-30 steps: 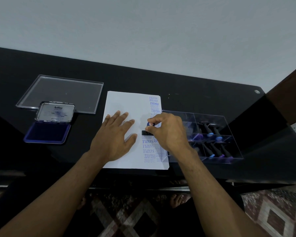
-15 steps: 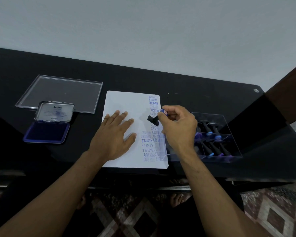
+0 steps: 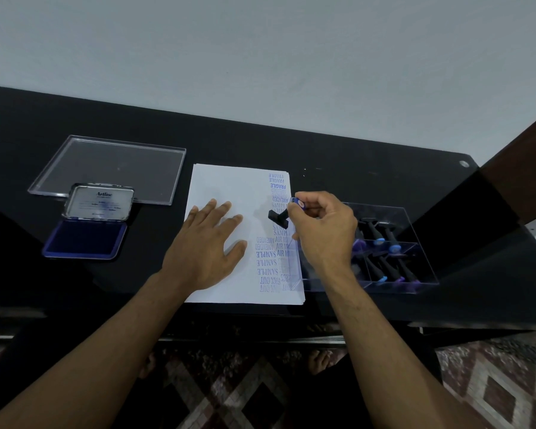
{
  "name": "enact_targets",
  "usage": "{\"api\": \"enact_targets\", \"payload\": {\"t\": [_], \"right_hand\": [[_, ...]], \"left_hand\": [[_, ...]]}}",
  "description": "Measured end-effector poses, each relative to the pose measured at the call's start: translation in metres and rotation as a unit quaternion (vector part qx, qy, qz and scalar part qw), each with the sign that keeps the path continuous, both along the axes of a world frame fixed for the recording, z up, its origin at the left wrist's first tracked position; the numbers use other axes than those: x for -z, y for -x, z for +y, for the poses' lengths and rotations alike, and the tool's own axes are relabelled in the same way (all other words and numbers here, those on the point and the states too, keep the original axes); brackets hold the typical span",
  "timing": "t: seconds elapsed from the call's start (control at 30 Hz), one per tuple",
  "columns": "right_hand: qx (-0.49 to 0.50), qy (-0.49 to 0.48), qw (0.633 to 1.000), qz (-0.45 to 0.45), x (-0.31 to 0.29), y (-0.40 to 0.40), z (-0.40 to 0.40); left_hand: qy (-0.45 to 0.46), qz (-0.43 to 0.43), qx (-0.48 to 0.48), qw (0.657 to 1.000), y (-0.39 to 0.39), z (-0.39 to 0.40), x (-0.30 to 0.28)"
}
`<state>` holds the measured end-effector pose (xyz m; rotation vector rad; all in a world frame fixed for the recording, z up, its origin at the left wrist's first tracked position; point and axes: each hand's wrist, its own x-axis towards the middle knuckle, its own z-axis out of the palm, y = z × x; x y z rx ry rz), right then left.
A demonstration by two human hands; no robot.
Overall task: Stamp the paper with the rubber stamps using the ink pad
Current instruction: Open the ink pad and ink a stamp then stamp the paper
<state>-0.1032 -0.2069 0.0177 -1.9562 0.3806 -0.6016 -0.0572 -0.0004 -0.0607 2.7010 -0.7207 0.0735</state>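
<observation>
A white paper (image 3: pixel 229 187) lies on the black table, with blue stamped words in a column down its right side. My left hand (image 3: pixel 208 246) rests flat on the sheet, fingers spread. My right hand (image 3: pixel 322 230) grips a black rubber stamp (image 3: pixel 279 217) by its blue-capped handle, tilted and raised a little above the paper's right part. The ink pad (image 3: pixel 85 239) sits open at the left, blue pad showing, its metal lid upright.
A clear plastic lid (image 3: pixel 112 168) lies flat behind the ink pad. A clear compartment box (image 3: pixel 415 270) with several black stamps stands right of the paper, partly behind my right hand. The table's front edge runs just below the paper.
My right hand lifted the stamp off the paper and tilted it, moving up and slightly right. The left hand stayed flat on the sheet.
</observation>
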Motion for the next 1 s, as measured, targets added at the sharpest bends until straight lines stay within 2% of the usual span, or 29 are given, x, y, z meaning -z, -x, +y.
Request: {"api": "enact_targets", "payload": {"t": [0.3, 0.53, 1.0], "right_hand": [[-0.004, 0.006, 1.000, 0.002, -0.001, 0.001, 0.000], [-0.019, 0.004, 1.000, -0.001, -0.009, 0.002, 0.012], [-0.120, 0.058, 0.991, 0.003, -0.012, -0.016, 0.115]], "left_hand": [[-0.003, 0.011, 0.000, 1.000, -0.002, -0.001, -0.004], [0.032, -0.007, -0.015, 0.999, -0.001, 0.013, -0.022], [0.062, -0.033, -0.144, 0.987, 0.032, 0.129, -0.042]]}}
